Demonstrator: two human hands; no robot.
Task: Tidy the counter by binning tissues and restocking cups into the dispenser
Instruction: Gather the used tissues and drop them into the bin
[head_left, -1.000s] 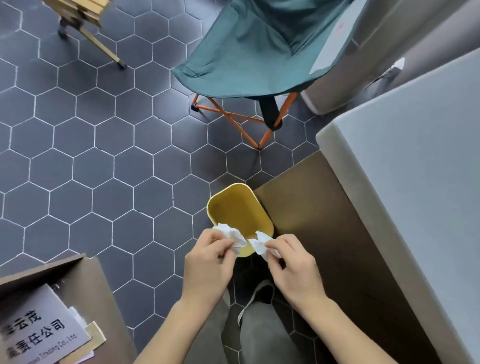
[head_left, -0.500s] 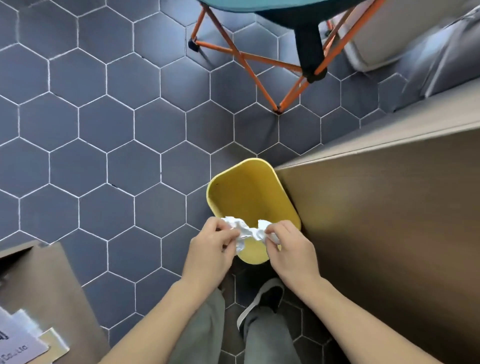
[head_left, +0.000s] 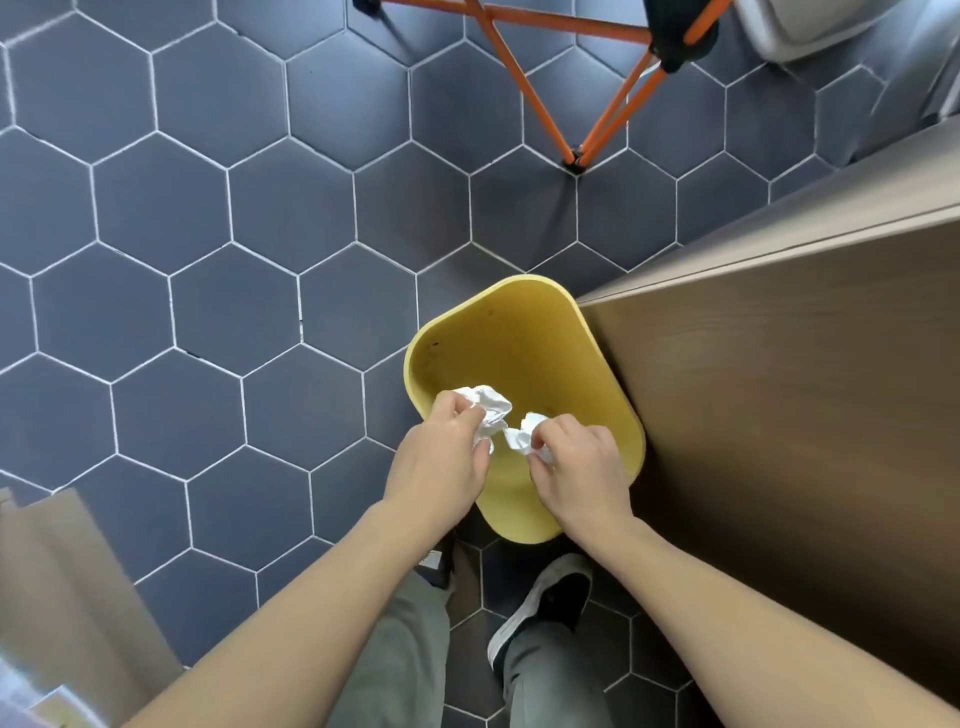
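Observation:
A yellow bin (head_left: 498, 332) stands on the floor against the brown counter side. Both my hands hover over its near half. My left hand (head_left: 441, 462) pinches a crumpled white tissue (head_left: 488, 402) between thumb and fingertips. My right hand (head_left: 576, 467) pinches a second, smaller crumpled tissue (head_left: 522, 436). The two tissues almost touch above the bin's opening. Nothing shows on the visible part of the bin's inside. No cups or dispenser are in view.
The brown counter side panel (head_left: 779, 415) rises at the right, touching the bin. Orange chair legs (head_left: 576, 156) stand on the dark hexagon floor tiles at the top. A cardboard box (head_left: 57, 597) sits at the lower left. My shoe (head_left: 545, 603) is just below the bin.
The camera has tilted further down and closer to the bin. Both hands moved forward over the bin's opening, still holding their tissues.

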